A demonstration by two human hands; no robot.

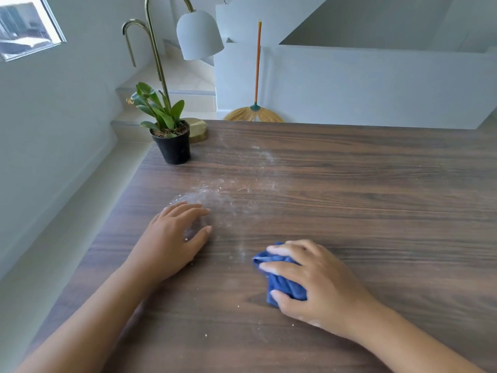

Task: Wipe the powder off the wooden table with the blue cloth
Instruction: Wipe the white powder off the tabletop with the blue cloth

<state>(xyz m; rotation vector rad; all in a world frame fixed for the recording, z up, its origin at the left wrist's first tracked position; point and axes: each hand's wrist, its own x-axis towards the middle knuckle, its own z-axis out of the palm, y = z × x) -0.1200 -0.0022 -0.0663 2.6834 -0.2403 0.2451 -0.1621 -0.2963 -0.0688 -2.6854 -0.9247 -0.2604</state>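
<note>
The dark wooden table fills the lower view. White powder is smeared across its left-middle part, with thinner streaks farther back and small crumbs near the front. My right hand presses down on a bunched blue cloth at the centre front, fingers wrapped over it. My left hand rests on the table to the left, fingers spread and slightly cupped at the near edge of the powder patch, holding nothing.
A small green plant in a black pot stands at the table's back left corner, next to a brass lamp base with a white shade. A broom leans on the white wall behind. The table's left edge drops to the floor.
</note>
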